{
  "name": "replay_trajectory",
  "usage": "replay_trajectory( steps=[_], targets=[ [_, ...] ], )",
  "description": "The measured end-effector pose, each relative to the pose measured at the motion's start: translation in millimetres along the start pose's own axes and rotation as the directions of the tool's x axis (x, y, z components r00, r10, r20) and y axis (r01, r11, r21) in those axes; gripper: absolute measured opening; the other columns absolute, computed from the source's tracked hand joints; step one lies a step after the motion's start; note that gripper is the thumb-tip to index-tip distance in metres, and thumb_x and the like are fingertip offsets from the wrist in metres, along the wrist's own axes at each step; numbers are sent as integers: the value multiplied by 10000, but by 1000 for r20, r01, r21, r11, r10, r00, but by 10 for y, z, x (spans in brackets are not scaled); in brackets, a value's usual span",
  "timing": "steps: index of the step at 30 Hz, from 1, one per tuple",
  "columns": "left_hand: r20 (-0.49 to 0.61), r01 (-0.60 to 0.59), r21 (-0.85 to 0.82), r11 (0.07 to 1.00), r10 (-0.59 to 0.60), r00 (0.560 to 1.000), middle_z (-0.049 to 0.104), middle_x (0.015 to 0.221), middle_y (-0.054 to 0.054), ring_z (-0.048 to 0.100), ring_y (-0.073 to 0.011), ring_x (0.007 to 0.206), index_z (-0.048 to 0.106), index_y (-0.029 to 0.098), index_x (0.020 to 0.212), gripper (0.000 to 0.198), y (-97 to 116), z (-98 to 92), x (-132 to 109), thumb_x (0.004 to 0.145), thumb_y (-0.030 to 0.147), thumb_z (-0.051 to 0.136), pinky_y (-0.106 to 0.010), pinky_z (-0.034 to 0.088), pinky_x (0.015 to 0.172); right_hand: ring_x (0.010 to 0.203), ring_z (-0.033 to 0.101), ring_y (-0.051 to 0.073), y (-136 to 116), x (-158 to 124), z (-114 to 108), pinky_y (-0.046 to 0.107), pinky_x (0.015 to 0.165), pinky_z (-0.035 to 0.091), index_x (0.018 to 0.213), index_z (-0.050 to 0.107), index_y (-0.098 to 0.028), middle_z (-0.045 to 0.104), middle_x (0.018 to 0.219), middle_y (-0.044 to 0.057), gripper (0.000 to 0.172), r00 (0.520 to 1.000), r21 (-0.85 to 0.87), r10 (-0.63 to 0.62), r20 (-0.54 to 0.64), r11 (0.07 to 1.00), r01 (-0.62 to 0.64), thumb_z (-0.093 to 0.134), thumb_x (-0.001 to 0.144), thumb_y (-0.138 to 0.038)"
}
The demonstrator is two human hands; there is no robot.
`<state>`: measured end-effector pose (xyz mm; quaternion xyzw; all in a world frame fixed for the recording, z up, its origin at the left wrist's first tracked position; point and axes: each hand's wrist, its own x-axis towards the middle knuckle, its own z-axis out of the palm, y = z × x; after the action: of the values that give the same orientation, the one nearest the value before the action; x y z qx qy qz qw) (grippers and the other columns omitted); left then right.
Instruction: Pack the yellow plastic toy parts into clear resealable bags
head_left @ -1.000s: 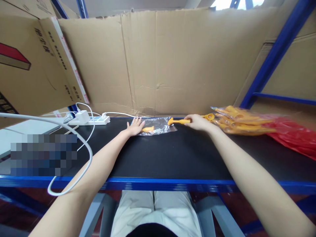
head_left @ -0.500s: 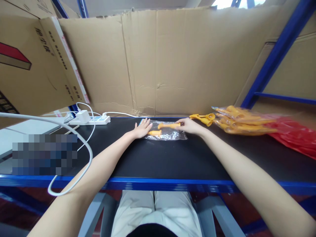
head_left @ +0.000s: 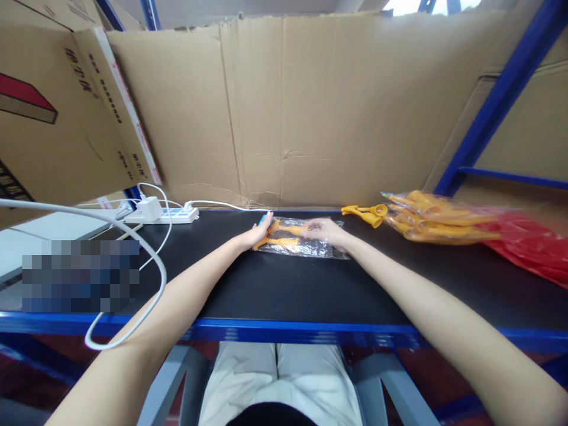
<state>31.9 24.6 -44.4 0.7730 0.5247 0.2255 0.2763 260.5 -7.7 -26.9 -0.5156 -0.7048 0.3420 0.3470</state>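
A clear plastic bag (head_left: 326,251) lies flat on the black tabletop with two orange plastic pieces with flared ends in it. The far orange piece (head_left: 293,230) reaches to my right hand (head_left: 326,229), whose fingers are closed on its right end. That hand appears to be inside the bag's right end. Nearer me, the other orange piece (head_left: 281,242) lies alongside. At the bag's left end, by its blue strip, my left hand (head_left: 256,235) is turned on its side and closed around the plastic. Its fingertips are partly hidden.
Two loose orange pieces (head_left: 366,214) lie to the right, beside a pile of bagged orange pieces (head_left: 430,218) and red plastic (head_left: 528,239). At left are a white power strip (head_left: 177,216) and a looping cable (head_left: 162,278). Cardboard (head_left: 332,112) walls the back.
My right hand has moved left with the orange piece, deeper into the bag. My left hand has turned from lying flat to gripping the bag's left end.
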Motion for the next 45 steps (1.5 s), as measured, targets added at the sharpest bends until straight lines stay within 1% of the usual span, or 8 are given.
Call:
replay_trajectory(
  steps=[5, 10, 14, 19, 24, 29, 36, 45],
  targets=[
    [24, -34, -230, 973, 41, 999, 260, 1455, -16, 297, -161, 1333, 197, 242, 1450, 702, 24, -56, -36, 883, 541, -90, -285, 347, 1015, 785, 625, 155, -36, -6, 36, 303, 776, 496, 841, 649, -145, 686, 880, 64, 206, 998, 3, 36, -60, 999, -36, 704, 674, -252],
    [80, -61, -268, 961, 85, 993, 239, 1468, -34, 260, -139, 1345, 179, 179, 1456, 748, 60, -74, -80, 872, 525, -137, -274, 304, 1047, 890, 632, 167, -15, 0, 28, 298, 819, 500, 992, 628, -137, 661, 1042, 117, 317, 996, 123, 83, -41, 989, -77, 699, 699, -235],
    [79, -62, -76, 995, 68, 995, 270, 1462, -25, 190, -180, 1372, 251, 211, 1437, 760, 51, -92, -95, 868, 540, -131, -401, 100, 1124, 969, 615, 166, 6, -1, 12, 282, 853, 490, 1063, 606, -130, 625, 1140, 130, 363, 997, 155, 71, -2, 985, -70, 685, 717, -203],
    [67, -81, 291, 953, 64, 996, 251, 1474, -3, 45, -245, 1394, 300, 294, 1410, 679, 15, -123, -81, 879, 594, 3, -585, -198, 1006, 995, 605, 165, 7, 46, -47, 288, 886, 468, 1029, 640, -130, 644, 1114, 101, 310, 999, 100, 18, -31, 995, -14, 650, 721, -160],
    [76, -27, 425, 905, -6, 997, 262, 1471, 6, 56, -255, 1392, 280, 320, 1415, 677, -29, -226, -48, 878, 561, -56, -627, -152, 1002, 849, 626, 167, 120, 140, -327, 303, 836, 473, 904, 681, -127, 690, 904, 77, 232, 955, -270, -25, -297, 961, -59, 508, 752, -98],
    [39, 53, 551, 833, -89, 995, 169, 1498, 42, 65, -285, 1391, 263, 320, 1420, 641, -145, -362, -32, 887, 552, -8, -667, -75, 1006, 1097, 514, 278, 344, 127, -687, 447, 955, 364, 1090, 618, -117, 585, 1166, 146, 360, 826, -671, -195, -528, 692, -266, 465, 766, -153],
    [28, 94, 598, 796, -138, 990, 102, 1511, 34, 43, -317, 1386, 207, 326, 1434, 585, -274, -443, -34, 901, 509, 48, -712, 81, 986, 1349, 131, 362, 684, 66, -956, 613, 1017, 127, 1373, 322, -78, 206, 1469, 208, 603, 768, -661, -41, -639, 539, -522, 442, 805, -236],
    [56, 90, 511, 855, -138, 989, 41, 1511, 63, 15, -279, 1396, 176, 353, 1433, 583, -354, -430, 10, 892, 532, 56, -730, 28, 963, 1182, 410, 351, 816, 75, -1083, 513, 950, 299, 1298, 409, -120, 397, 1302, 223, 510, 743, -599, 16, -669, 581, -552, 479, 824, -294]
  ],
)
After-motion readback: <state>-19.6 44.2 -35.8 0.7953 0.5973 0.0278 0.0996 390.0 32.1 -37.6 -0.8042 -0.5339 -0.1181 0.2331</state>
